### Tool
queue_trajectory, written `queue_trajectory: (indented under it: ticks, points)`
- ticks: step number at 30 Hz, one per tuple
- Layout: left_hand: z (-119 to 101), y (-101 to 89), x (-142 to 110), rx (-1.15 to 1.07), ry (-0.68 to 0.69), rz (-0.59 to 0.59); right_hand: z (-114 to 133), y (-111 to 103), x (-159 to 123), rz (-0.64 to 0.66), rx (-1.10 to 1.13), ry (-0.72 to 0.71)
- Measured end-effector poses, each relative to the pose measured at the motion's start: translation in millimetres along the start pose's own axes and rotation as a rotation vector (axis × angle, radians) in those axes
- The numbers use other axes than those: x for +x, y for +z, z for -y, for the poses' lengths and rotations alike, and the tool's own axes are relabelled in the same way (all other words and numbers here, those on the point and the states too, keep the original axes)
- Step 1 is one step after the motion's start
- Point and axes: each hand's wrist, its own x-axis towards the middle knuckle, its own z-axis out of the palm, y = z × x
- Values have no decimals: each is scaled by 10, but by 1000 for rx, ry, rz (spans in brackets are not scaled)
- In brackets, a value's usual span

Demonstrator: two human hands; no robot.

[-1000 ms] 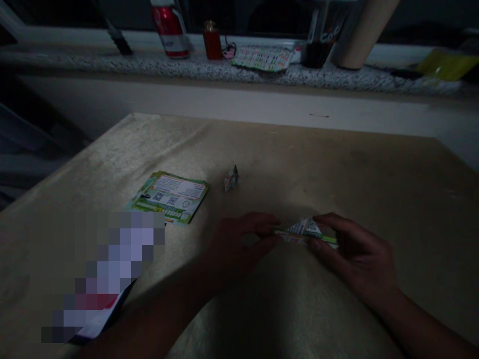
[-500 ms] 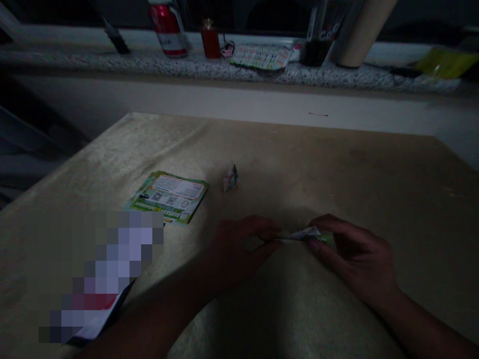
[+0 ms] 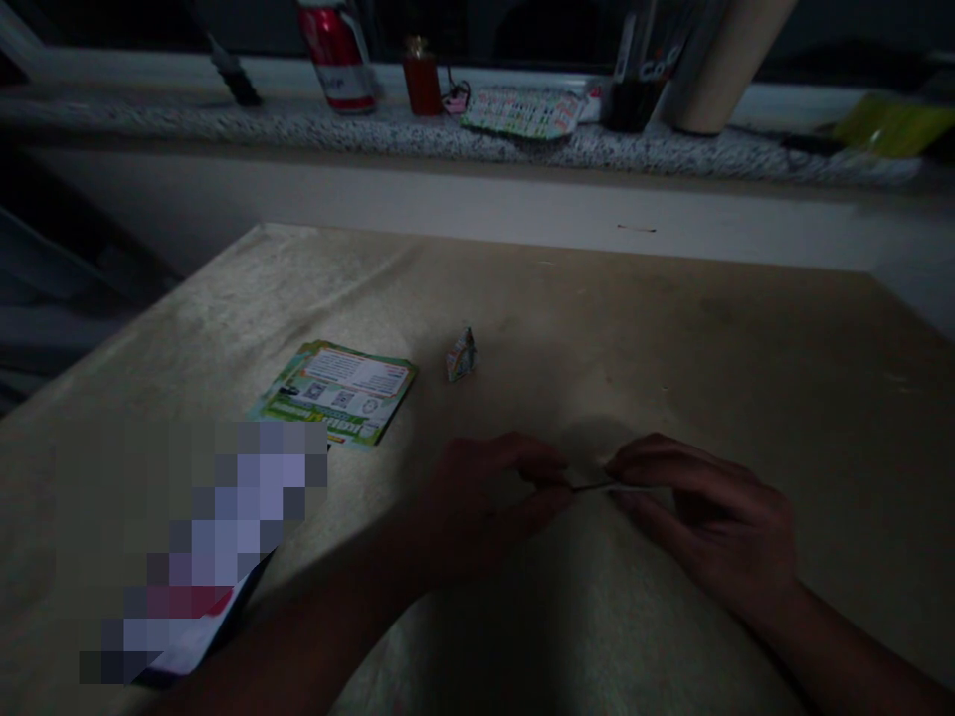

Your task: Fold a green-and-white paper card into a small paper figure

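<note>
Between my two hands a small piece of folded paper (image 3: 597,487) shows edge-on as a thin line just above the table. My left hand (image 3: 496,502) pinches its left end between thumb and fingers. On the other end, my right hand (image 3: 708,512) has its thumb below and its fingers on top. The fingers cover much of the paper. Farther back stands a small folded paper shape (image 3: 461,356) with a printed surface. To its left lies a flat stack of green and white printed sheets (image 3: 339,390).
A pale cloth-like surface covers the table (image 3: 746,338). At the left front lies a blurred-out device (image 3: 246,547). Along the granite windowsill (image 3: 418,129) stand a red can (image 3: 339,60), a small orange-red bottle (image 3: 423,82), a blister pack (image 3: 526,111) and a dark drink bottle (image 3: 634,94).
The paper's raised flap has gone flat, so it now looks like a thin edge. My right fingers have closed down over it, and my left hand has shifted slightly right.
</note>
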Motion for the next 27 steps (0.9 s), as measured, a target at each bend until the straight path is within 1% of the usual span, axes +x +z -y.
queue_trajectory:
  ticks: [6,9,11,13,16,17,19,22,25,27]
  points:
    - [63,-8,-3,-145,-148,5,19,-32,39,57,-21,-99]
    - [83,-7,16,-195,-171,-14,9,-45,58,55,-48,-193]
    - [83,-9,32,-184,-140,-41,-2,-50,61,56,-60,-234]
    - [80,-16,42,-141,-69,-31,-11,-54,57,61,-66,-247]
    - [80,-33,36,-110,70,55,-20,-55,44,51,-74,-255]
    - [81,-41,29,-119,97,82,-22,-55,40,43,-84,-255]
    - [81,-59,13,-150,116,123,-25,-54,33,27,-105,-250]
    - [64,-90,-8,-147,102,162,-28,-55,24,6,-120,-240]
    - [31,-101,-13,-90,101,153,-27,-62,19,-7,-132,-238]
    - [17,-88,-8,-54,128,143,-27,-67,15,-13,-149,-237]
